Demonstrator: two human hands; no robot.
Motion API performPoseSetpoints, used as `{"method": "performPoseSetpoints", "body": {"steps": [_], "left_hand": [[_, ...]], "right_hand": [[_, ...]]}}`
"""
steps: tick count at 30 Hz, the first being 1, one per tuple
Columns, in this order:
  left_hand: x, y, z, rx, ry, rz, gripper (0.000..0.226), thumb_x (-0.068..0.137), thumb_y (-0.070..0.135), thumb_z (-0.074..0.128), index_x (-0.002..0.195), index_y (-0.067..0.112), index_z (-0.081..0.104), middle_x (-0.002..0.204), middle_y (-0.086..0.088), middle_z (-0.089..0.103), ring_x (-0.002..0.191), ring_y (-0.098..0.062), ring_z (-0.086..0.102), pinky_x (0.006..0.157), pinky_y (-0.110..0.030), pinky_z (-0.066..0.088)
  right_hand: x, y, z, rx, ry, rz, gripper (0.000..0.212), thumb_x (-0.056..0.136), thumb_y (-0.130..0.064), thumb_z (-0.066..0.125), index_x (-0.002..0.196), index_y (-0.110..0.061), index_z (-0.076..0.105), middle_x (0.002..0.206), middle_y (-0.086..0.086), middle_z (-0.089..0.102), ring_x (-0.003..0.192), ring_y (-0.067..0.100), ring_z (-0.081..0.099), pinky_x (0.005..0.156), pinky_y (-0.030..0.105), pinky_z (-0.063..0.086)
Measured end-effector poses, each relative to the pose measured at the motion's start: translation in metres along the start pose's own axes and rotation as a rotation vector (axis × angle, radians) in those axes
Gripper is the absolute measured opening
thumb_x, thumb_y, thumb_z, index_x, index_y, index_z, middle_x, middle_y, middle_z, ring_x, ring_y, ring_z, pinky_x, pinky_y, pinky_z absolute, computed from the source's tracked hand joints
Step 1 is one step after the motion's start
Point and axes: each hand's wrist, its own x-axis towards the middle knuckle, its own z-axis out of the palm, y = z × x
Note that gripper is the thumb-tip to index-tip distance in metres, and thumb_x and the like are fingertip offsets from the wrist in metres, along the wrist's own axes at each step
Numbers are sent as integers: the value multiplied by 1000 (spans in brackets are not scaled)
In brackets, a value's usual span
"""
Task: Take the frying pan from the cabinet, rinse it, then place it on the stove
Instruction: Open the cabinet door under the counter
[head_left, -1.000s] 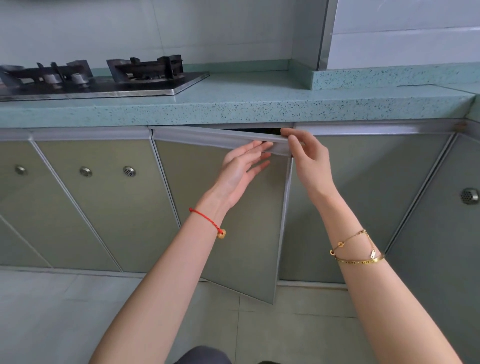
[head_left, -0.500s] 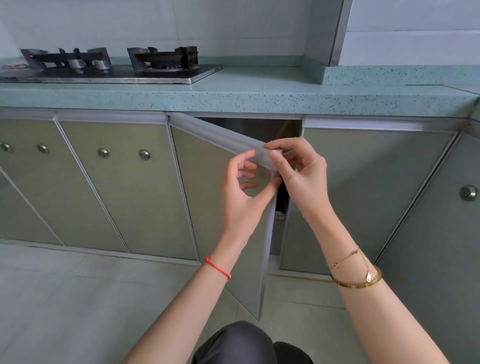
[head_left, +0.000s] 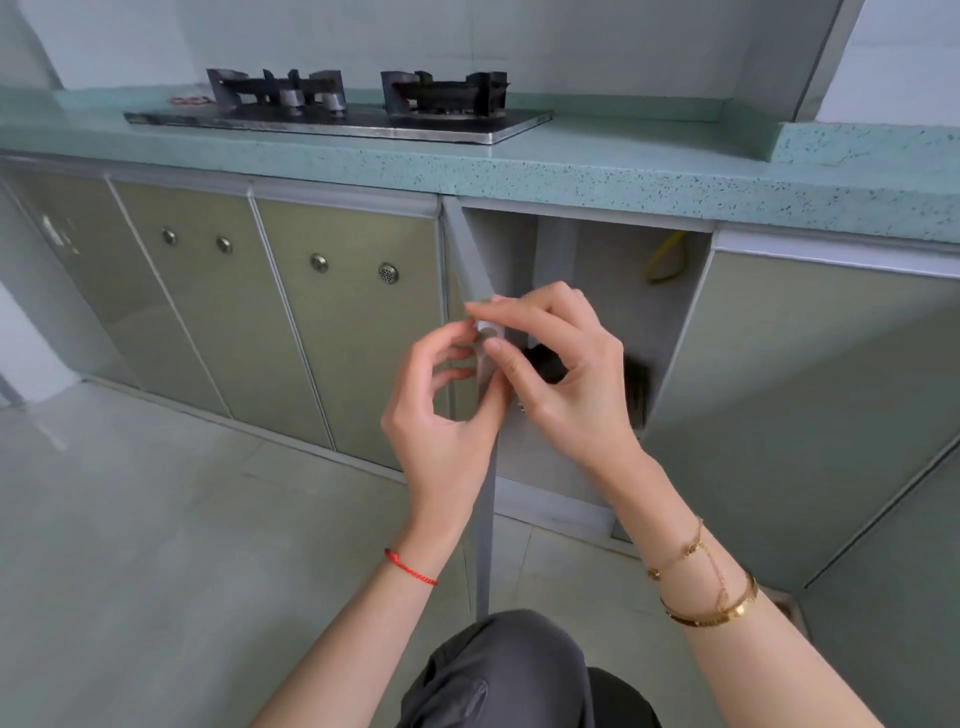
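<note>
The cabinet door (head_left: 483, 519) under the counter stands swung wide open, seen edge-on. My left hand (head_left: 441, 415) and my right hand (head_left: 561, 379) both pinch its upper free corner. Inside the open cabinet (head_left: 597, 270) a dark object (head_left: 636, 384) shows behind my right hand; it is mostly hidden and I cannot tell whether it is the frying pan. The two-burner gas stove (head_left: 337, 111) sits on the teal countertop (head_left: 597, 171) at the upper left.
Closed greenish cabinet doors (head_left: 343, 322) run to the left, another closed door (head_left: 805, 374) to the right. A yellow hose (head_left: 667, 262) hangs at the cabinet's upper back. My knee (head_left: 509, 670) is below the door. Pale floor tiles (head_left: 156, 545) spread left.
The door has swung from barely ajar to fully open toward me. Both hands moved down and nearer with its corner, and my view dropped lower, showing the cabinet's inside.
</note>
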Motion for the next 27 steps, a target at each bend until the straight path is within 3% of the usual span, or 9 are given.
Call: {"method": "performPoseSetpoints", "body": {"steps": [4,10,13,16,23,27], "left_hand": [[4,-6,-27,6,82,-19,28,86,5,75,112,11,68,108,2,74,95,-20,73,84,-34,57],[17,-14,-65,100,199,-23,30,88,9,73,115,20,70,110,9,75,101,-18,73,84,-26,57],[24,-20,-80,127,268,-24,30,89,7,73,115,21,73,109,6,77,100,-15,74,83,-29,59],[34,-27,-96,145,311,-44,29,90,5,71,117,15,73,111,11,76,102,-11,74,85,-31,59],[54,-45,-121,110,306,-133,38,90,-3,67,124,15,69,121,1,73,113,-15,70,99,-39,55],[64,-51,-132,71,292,-165,40,92,-6,64,126,15,67,122,0,72,114,-14,69,100,-32,53]], "right_hand": [[12,-4,27,-46,-43,-152,24,88,-8,74,112,-12,76,94,5,64,101,27,56,94,36,45],[30,-6,81,41,-104,-259,21,89,-6,72,110,-6,73,111,10,64,118,32,52,109,26,31],[36,-8,108,103,-160,-255,21,93,-10,68,113,-7,70,119,6,65,128,29,50,113,34,34],[43,-11,133,134,-181,-247,21,96,-19,65,115,-11,68,119,1,64,125,22,53,107,42,40],[56,-11,177,120,-217,-272,31,97,-17,60,127,-13,64,126,0,60,123,20,53,108,43,39],[61,-15,193,94,-191,-250,33,95,-15,62,127,-14,64,125,0,61,123,21,53,108,46,38]]}}
